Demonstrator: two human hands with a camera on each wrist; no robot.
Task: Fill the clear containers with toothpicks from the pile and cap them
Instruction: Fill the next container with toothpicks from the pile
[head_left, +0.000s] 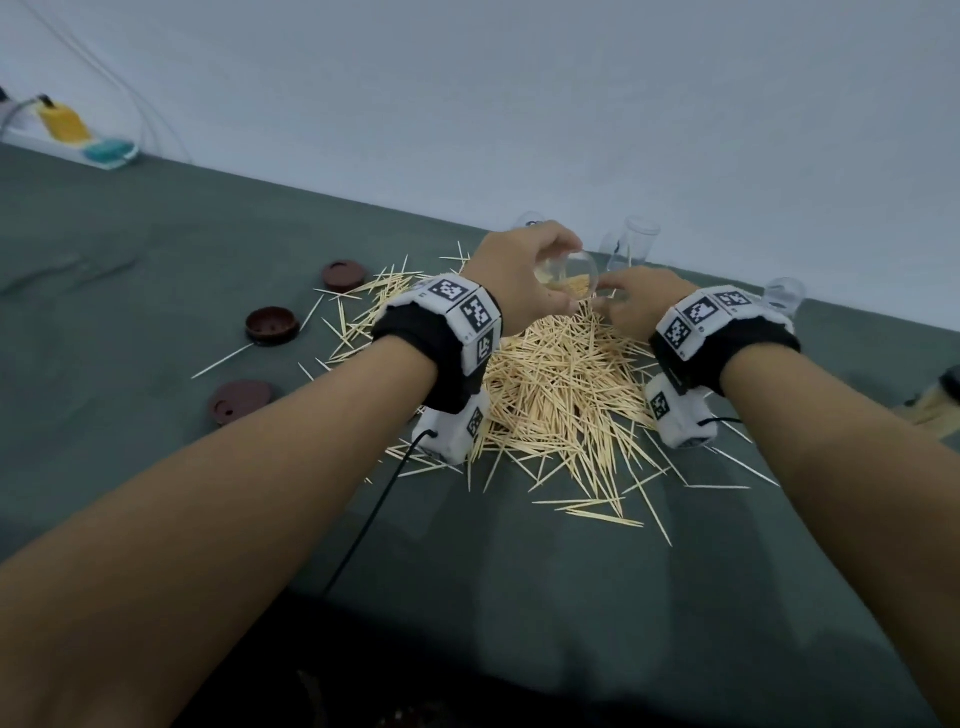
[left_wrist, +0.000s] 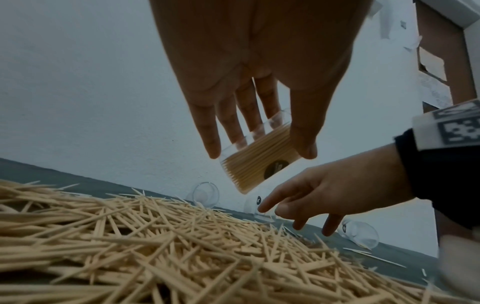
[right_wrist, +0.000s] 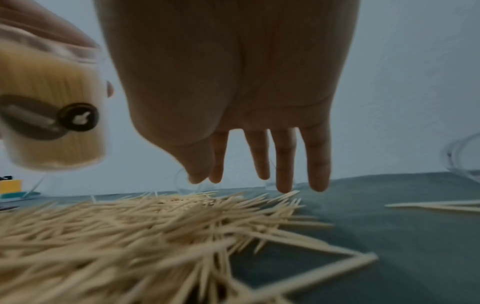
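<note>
My left hand (head_left: 524, 275) grips a clear container (head_left: 574, 283) partly filled with toothpicks, tilted above the far side of the toothpick pile (head_left: 561, 395). In the left wrist view the container (left_wrist: 249, 170) sits between thumb and fingers of that hand (left_wrist: 259, 153), its black sticker facing the camera. My right hand (head_left: 634, 301) hangs just right of it, fingers pointing down over the pile (right_wrist: 155, 226) and holding nothing; its fingertips (right_wrist: 284, 185) hover just over the toothpicks. Three brown caps (head_left: 272, 325) lie left of the pile.
Empty clear containers (head_left: 641, 241) (head_left: 784, 296) stand or lie by the wall behind the pile. A toothpick-filled container (head_left: 940, 400) lies at the right edge. A power strip with plugs (head_left: 67, 130) is at the far left. Loose toothpicks are scattered on the green cloth (head_left: 156, 260).
</note>
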